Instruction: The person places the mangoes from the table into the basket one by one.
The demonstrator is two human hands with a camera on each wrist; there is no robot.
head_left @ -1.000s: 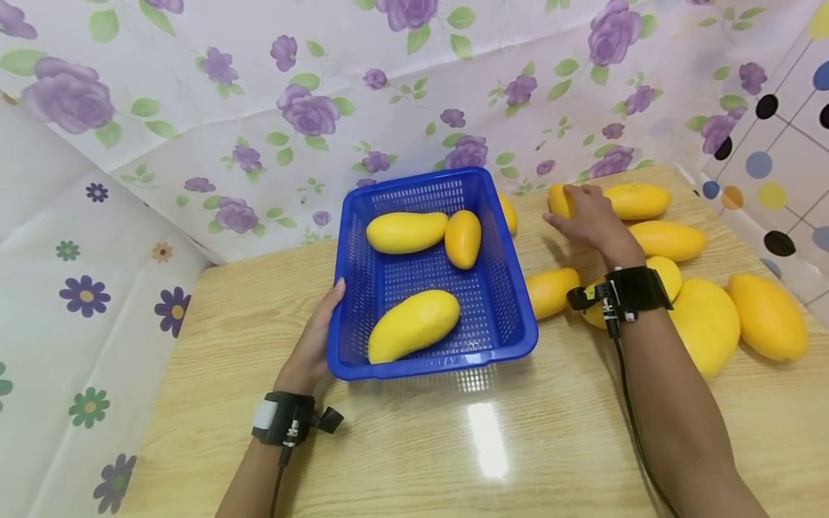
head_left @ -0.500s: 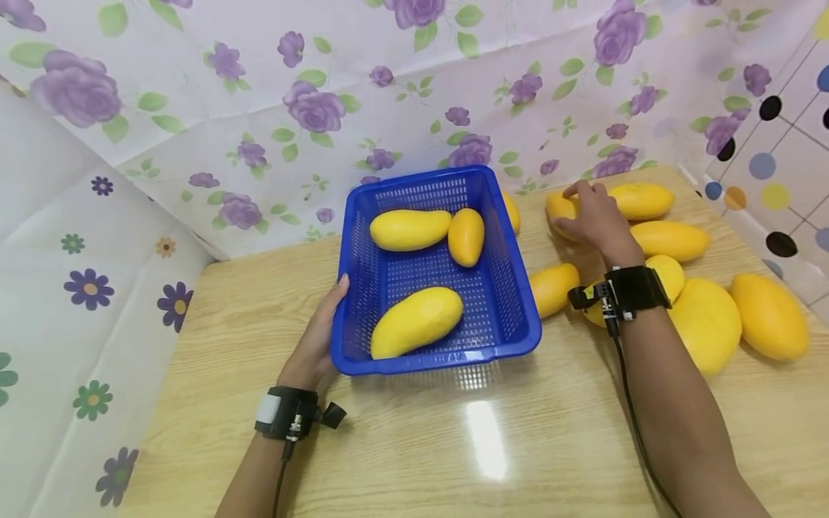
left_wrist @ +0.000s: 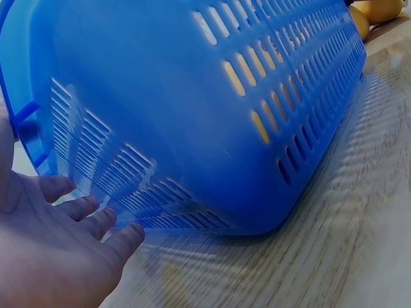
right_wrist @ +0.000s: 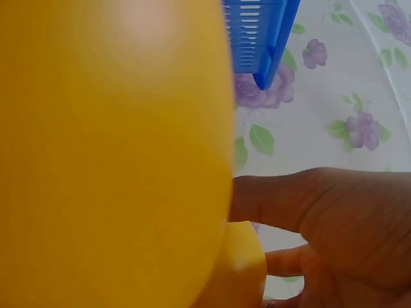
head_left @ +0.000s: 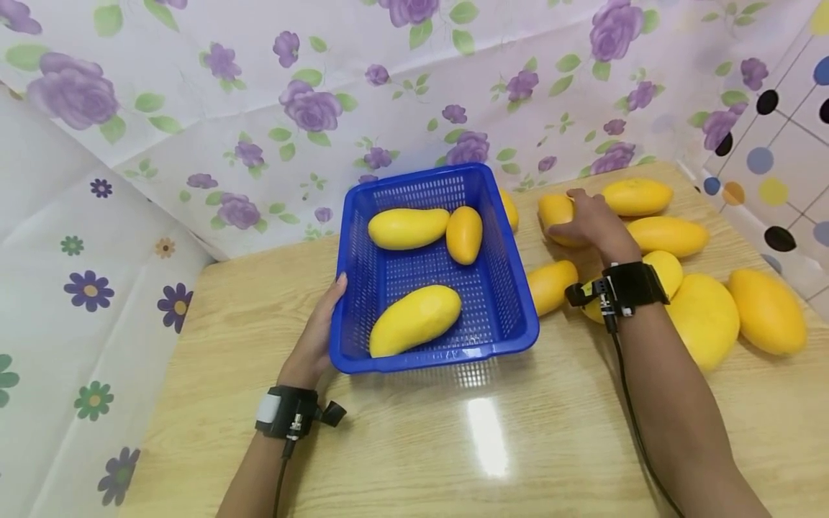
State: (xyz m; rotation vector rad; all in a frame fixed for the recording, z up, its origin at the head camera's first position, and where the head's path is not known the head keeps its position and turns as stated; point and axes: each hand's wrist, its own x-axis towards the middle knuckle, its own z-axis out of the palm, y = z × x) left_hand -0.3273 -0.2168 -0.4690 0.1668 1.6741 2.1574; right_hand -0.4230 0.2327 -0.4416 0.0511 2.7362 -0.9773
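Observation:
A blue plastic basket (head_left: 512,338) stands on the wooden table with several yellow fruits inside, including a long yellow one (head_left: 414,320) and an orange mango (head_left: 464,236). My left hand (head_left: 315,334) holds the basket's left side, thumb at the rim; in the left wrist view its fingers (left_wrist: 125,240) lie against the slotted outer wall. To the basket's right, my right hand (head_left: 592,221) grips a yellow-orange mango (head_left: 554,210) near the back wall, thumb on its near side. In the right wrist view this mango (right_wrist: 241,269) is partly hidden behind a large, close orange fruit (right_wrist: 115,154).
More yellow fruits lie around my right forearm, among them a mango (head_left: 552,286) beside the basket, two at the back right and a large yellow one (head_left: 706,320). Another fruit (head_left: 509,210) shows behind the basket's right side. A flowered sheet (head_left: 388,86) hangs along the table's back edge.
My right hand has closed its fingers round the mango, which has shifted slightly left. My left hand and the basket stay nearly in place.

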